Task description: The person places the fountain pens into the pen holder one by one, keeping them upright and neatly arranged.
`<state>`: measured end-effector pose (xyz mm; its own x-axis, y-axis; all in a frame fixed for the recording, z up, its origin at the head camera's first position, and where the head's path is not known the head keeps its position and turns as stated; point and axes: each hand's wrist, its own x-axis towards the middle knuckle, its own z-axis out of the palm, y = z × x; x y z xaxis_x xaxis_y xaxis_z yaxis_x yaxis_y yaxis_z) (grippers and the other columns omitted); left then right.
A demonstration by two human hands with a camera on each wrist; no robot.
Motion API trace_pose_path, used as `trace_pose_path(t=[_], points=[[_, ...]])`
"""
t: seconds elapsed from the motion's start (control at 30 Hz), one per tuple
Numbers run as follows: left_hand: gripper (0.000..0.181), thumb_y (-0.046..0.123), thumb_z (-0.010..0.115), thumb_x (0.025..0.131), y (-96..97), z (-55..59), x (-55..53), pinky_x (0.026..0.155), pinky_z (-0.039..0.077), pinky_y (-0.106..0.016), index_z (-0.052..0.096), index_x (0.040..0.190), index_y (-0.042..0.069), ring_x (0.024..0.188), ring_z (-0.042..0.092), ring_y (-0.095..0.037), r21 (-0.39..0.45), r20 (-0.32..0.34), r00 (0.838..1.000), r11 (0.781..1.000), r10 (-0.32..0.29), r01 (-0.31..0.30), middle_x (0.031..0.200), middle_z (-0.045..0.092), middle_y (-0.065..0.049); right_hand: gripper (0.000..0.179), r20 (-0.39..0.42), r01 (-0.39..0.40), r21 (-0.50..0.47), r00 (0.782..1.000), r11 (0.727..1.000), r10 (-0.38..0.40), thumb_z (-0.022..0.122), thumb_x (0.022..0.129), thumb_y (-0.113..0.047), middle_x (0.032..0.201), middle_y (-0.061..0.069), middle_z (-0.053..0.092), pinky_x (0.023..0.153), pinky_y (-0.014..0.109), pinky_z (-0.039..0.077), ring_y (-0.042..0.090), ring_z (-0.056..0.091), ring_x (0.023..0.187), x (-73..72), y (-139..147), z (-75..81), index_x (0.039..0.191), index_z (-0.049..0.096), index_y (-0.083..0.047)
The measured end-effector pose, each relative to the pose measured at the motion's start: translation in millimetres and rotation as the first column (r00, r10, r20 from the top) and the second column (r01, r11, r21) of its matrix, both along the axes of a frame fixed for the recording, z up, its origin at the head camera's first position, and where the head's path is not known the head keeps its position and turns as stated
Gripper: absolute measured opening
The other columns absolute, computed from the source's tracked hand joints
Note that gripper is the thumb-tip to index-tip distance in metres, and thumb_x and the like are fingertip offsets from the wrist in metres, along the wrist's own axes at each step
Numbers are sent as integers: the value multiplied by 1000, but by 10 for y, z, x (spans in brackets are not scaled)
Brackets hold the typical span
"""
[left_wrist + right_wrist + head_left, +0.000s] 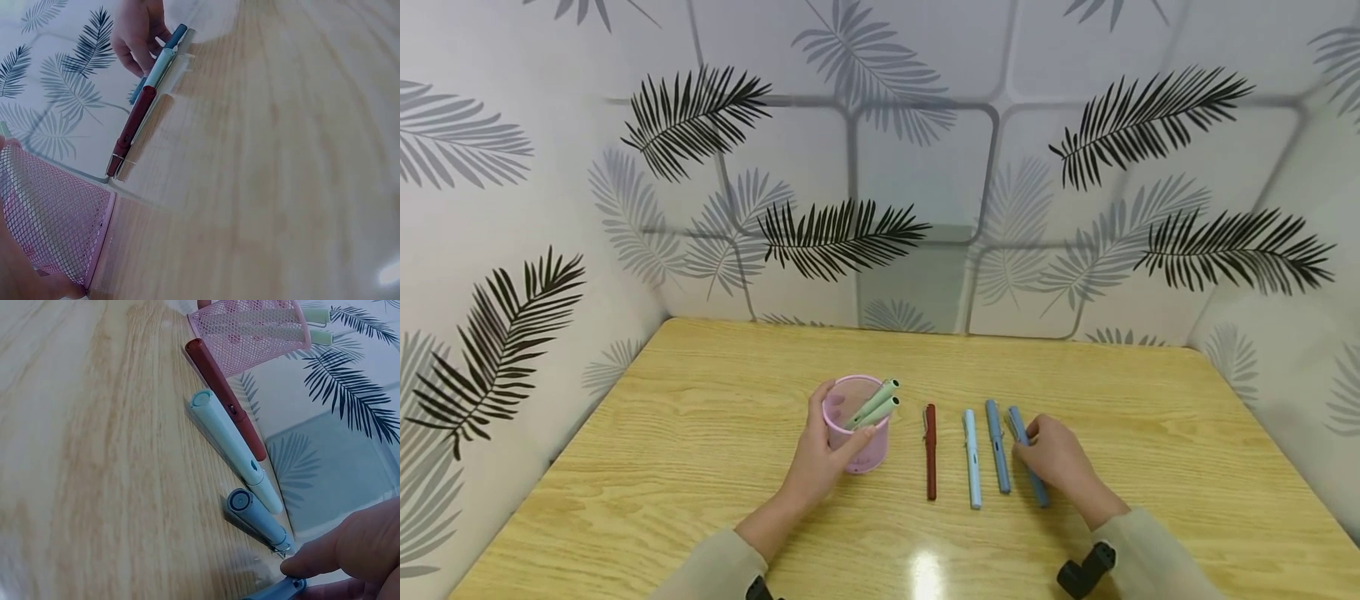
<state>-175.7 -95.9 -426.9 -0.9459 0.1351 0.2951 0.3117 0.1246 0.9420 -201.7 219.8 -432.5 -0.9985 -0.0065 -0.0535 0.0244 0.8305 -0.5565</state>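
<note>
My left hand (pixel 820 458) grips a pink mesh pen holder (pixel 871 452) round its side, thumb near the rim. Two light green pens (pixel 880 407) lean inside it, caps sticking out to the right. Right of the holder lie a dark red pen (pixel 931 458), a light blue pen (pixel 973 462) and a blue pen (pixel 998 450), side by side on the table. At the right end of the row, my right hand (pixel 1062 457) pinches another blue pen (pixel 1038 488) between thumb and fingers. In the right wrist view, only part of this pinched pen (pixel 275 591) shows.
The wooden table (pixel 715 392) spans the area under both hands. Behind it and along both sides rise walls (pixel 917 283) with a leaf pattern. A black strapped device (pixel 1086 571) sits at the right wrist.
</note>
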Motion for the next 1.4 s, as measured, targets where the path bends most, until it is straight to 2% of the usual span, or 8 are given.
trace_pose_path(t=[0.17,0.5,0.53,0.77,1.03,1.17,1.4], points=[[76,10,66,85,7,12,5,96,33,-57,17,143,4,120,37,-46,-16,-23,1000,1000,16,-17,136,31,-30,27,-9,19,-22,1000,1000,-19,61,85,-9,81,16,59,51,32,45,19,54,61,14,22,15,100,51,11],[75,11,66,86,19,49,34,97,33,-58,17,143,6,123,36,-45,-35,-15,999,999,33,-33,138,31,-29,31,-37,8,-48,999,999,-9,60,88,-12,89,21,59,54,34,46,22,56,67,42,49,81,106,50,11],[75,12,66,86,17,37,25,97,32,-58,17,143,7,123,36,-45,-30,-15,999,999,29,-30,138,31,-29,31,-44,6,-52,999,999,-8,59,88,-12,89,22,59,54,34,47,23,56,67,45,50,97,106,50,11],[77,26,69,85,-21,-285,-166,96,35,-54,19,143,24,123,40,-37,-29,-21,999,998,46,-47,139,34,-19,33,-45,20,-124,999,992,-26,55,88,-12,95,23,57,52,33,50,21,57,67,59,31,193,111,48,10],[75,29,69,85,-18,-286,-165,95,36,-54,21,142,25,121,41,-37,-28,-23,998,998,51,-52,138,36,-18,33,-110,26,-217,993,976,-51,55,89,-14,96,18,57,51,30,50,19,56,64,122,-57,265,114,49,6],[75,29,69,85,-17,-283,-162,96,36,-54,20,142,25,122,41,-36,-40,-20,998,998,57,-58,138,36,-17,33,-151,11,-262,987,965,-52,57,90,-15,96,17,56,52,28,51,20,58,71,147,-112,308,115,49,5],[77,29,69,85,-15,-281,-160,95,36,-54,20,143,18,121,41,-37,-24,-27,999,999,47,-48,137,37,-19,31,-182,-2,-357,981,934,-67,60,90,-14,95,16,56,55,32,54,23,59,77,190,-206,372,115,50,3]])
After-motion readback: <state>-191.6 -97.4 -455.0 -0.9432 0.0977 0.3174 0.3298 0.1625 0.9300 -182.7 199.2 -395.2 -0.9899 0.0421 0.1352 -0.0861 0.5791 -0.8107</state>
